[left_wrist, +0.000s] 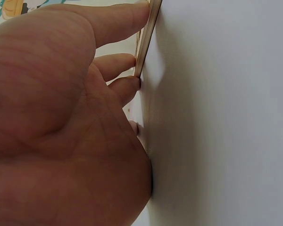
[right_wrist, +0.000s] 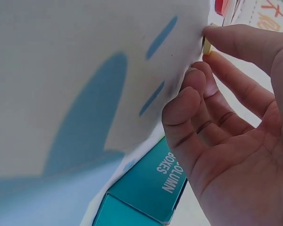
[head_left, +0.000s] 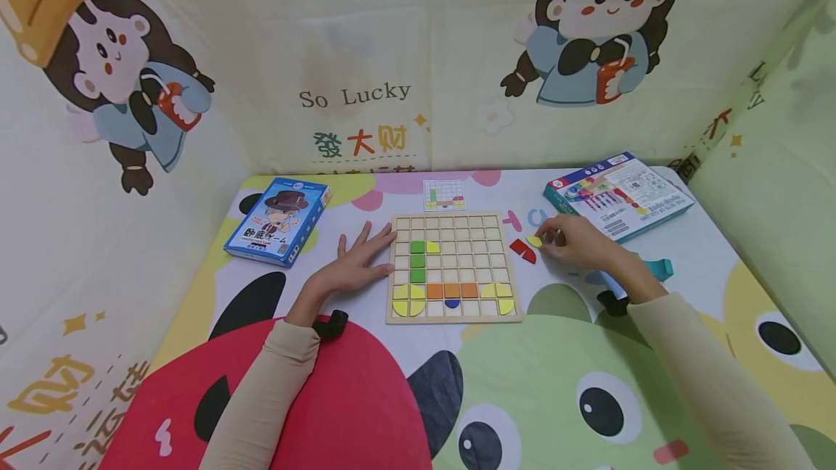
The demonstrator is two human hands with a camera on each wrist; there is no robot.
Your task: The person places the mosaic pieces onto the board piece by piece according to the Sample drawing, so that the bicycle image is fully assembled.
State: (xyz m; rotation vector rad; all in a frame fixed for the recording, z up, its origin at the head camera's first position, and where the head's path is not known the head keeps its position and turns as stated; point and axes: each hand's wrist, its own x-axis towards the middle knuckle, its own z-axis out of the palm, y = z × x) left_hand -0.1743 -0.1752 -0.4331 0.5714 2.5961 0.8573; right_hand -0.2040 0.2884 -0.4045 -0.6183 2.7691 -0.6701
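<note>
A wooden grid board (head_left: pixel 454 320) lies on the table, holding green squares (head_left: pixel 418 261), orange squares (head_left: pixel 452 291), several yellow quarter-round pieces (head_left: pixel 408 300) and a blue half-round piece (head_left: pixel 452 303). My left hand (head_left: pixel 349 267) is spread flat at the board's left side; in the left wrist view, its thumb and fingertips touch the board's edge (left_wrist: pixel 148 40). To the right of the board, my right hand (head_left: pixel 578 241) pinches a yellow piece (head_left: pixel 533 241) between thumb and index finger, low over the table. Red pieces (head_left: pixel 522 250) lie just left of that hand.
A small pattern card (head_left: pixel 444 195) lies behind the board. At the back left is a blue game box (head_left: pixel 277 222); a teal-edged box (head_left: pixel 617 194) lies at the back right, beyond my right hand. Patterned cloth covers table and walls.
</note>
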